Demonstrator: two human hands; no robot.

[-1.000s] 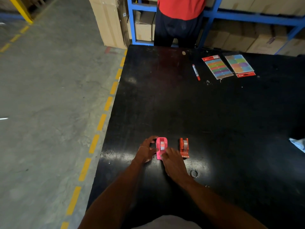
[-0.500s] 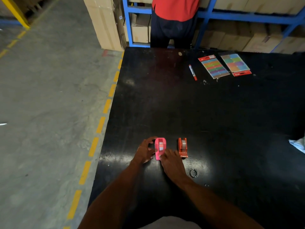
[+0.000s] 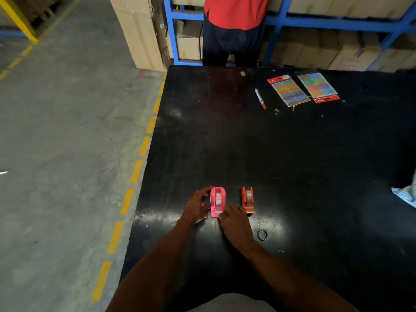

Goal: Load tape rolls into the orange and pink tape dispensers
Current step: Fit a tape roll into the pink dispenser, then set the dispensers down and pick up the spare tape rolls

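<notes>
A pink tape dispenser (image 3: pixel 218 202) stands on the black table (image 3: pixel 292 165) near its front left, with a tape roll seated in it. My left hand (image 3: pixel 196 207) cups its left side, fingers curled against it. My right hand (image 3: pixel 235 221) rests at the dispenser's near end by the cutter, fingertips touching it. To the right, apart from both hands, stands the orange tape dispenser (image 3: pixel 247 200), also with a roll inside. A small dark ring (image 3: pixel 262 234) lies on the table just right of my right wrist.
A red marker (image 3: pixel 260 98) and two packs of coloured stickers (image 3: pixel 290 90) (image 3: pixel 318 86) lie at the far side. A person in a red top (image 3: pixel 234 30) stands beyond the table by blue shelving with cartons. A pale cloth (image 3: pixel 406 194) sits at the right edge.
My right hand has slid back from on top of the pink dispenser to its near end. My left hand stays on its side. The orange dispenser has not moved.
</notes>
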